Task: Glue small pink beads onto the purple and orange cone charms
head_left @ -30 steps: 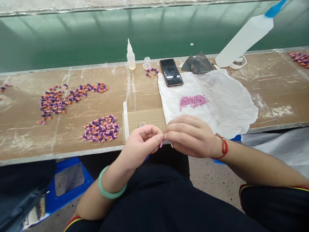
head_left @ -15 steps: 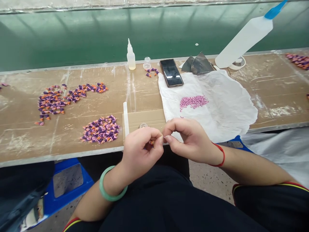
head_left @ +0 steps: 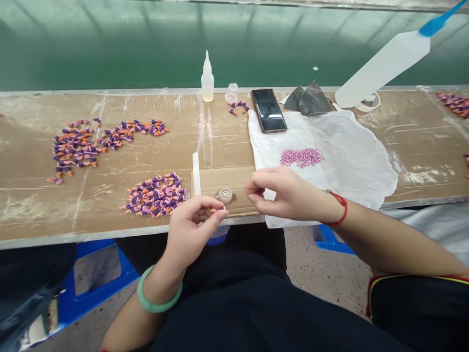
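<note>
My left hand [head_left: 190, 230], at the table's front edge, pinches a small purple-and-orange clay piece [head_left: 217, 209], mostly hidden by the fingertips. Just to the right, my right hand [head_left: 282, 195] has thumb and forefinger pressed together over the edge of a white cloth [head_left: 351, 156]; whatever is between them is too small to make out. Between the hands, a small round clear dish [head_left: 224, 195] rests on a cardboard piece [head_left: 242, 177]. Tiny pink bits [head_left: 302, 157] lie heaped on the cloth. Similar clay pieces [head_left: 157, 195] are grouped left of my left hand.
A white flat stick [head_left: 197, 173] lies along the cardboard's left side. Behind stand a small dropper bottle [head_left: 207, 83] and a clear cup [head_left: 232, 92]. A phone [head_left: 269, 110], a tape roll [head_left: 368, 102] and a large leaning white bottle [head_left: 384, 68] are at the back. More clay pieces [head_left: 76, 146] lie left.
My hands, fingertips together before, have moved apart. The left went left and down with the clay piece, uncovering the clear dish; the right fingers stay pinched. The view shifted slightly.
</note>
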Demonstrator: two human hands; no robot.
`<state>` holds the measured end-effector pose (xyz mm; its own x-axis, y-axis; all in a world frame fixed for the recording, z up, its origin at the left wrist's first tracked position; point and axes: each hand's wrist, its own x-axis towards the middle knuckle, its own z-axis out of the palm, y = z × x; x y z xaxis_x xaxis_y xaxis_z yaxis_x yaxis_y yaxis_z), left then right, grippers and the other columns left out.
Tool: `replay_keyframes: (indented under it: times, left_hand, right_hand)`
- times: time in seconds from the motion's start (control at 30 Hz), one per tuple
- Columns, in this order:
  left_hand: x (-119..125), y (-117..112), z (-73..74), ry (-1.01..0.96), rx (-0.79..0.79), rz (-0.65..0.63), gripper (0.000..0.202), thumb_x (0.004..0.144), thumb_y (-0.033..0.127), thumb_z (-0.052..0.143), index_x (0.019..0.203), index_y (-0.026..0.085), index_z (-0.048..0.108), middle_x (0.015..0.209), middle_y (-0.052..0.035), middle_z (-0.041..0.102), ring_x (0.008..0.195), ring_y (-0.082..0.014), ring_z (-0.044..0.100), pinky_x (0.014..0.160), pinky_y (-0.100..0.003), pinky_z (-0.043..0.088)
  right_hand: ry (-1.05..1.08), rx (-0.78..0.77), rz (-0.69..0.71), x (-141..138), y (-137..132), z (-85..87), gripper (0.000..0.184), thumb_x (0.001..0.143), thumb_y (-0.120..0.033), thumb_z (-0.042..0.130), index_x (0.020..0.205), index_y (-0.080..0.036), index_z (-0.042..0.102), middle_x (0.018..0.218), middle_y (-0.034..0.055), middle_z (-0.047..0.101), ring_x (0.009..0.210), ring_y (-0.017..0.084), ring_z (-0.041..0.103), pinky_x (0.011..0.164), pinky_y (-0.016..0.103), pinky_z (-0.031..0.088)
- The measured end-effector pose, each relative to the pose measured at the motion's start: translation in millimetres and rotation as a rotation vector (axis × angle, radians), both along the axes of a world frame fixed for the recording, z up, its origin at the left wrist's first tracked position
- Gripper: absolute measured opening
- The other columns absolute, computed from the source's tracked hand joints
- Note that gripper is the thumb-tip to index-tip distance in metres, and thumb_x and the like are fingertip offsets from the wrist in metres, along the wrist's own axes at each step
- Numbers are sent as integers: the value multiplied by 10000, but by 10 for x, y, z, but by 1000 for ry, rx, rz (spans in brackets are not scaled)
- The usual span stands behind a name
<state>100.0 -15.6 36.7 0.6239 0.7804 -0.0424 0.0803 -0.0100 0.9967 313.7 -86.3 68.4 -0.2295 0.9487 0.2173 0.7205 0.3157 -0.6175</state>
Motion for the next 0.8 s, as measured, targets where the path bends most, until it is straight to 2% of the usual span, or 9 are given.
replay_keyframes:
  times: [0.17, 0.3, 0.4, 0.57, 0.7, 0.8]
  left_hand:
    - [-74, 3, -91, 19, -177, -31, 82, 731, 213, 764, 736, 157, 706, 611, -4, 680, 494, -114, 619, 473, -190, 493]
    - [-112, 18, -131, 22, -219, -49, 70, 718, 201, 763, 740, 149, 721, 603, -15, 687, 503, -121, 621, 477, -195, 487]
    - [-138, 41, -158, 22, -231, -66, 81, 721, 215, 768, 732, 148, 723, 607, -21, 691, 516, -124, 626, 486, -196, 485]
    - [-167, 65, -200, 21, -240, -75, 90, 727, 224, 772, 739, 150, 724, 589, -16, 678, 512, -126, 625, 486, -200, 477]
    - [-174, 73, -198, -11, -273, -53, 86, 723, 213, 780, 733, 148, 725, 609, -23, 695, 523, -131, 643, 490, -201, 496]
    - [-168, 64, -162, -91, -312, 3, 102, 731, 221, 796, 745, 153, 723, 608, -21, 699, 526, -133, 658, 478, -194, 513]
  right_hand:
    - [-213, -200, 87, -3, 333, -30, 150, 717, -80, 517, 631, -183, 451, 575, -39, 469, 542, 81, 403, 537, 213, 300]
    - [-448, -290, 140, -118, 524, 47, 195, 717, -74, 516, 600, -191, 414, 538, -43, 377, 526, 94, 291, 527, 246, 236]
    - [-573, -323, 189, -191, 601, 95, 216, 755, -94, 523, 596, -193, 417, 536, -32, 393, 522, 102, 276, 523, 259, 232]
    - [-723, -292, 234, -244, 647, 83, 196, 802, -134, 534, 620, -189, 485, 542, -6, 465, 506, 115, 300, 518, 278, 232]
    - [-672, -293, 224, -240, 641, 84, 202, 782, -128, 536, 604, -191, 465, 530, -13, 455, 497, 107, 300, 516, 275, 227]
    - [-380, -299, 186, -231, 589, 128, 202, 766, -126, 527, 596, -191, 441, 526, -35, 451, 492, 88, 330, 497, 243, 258]
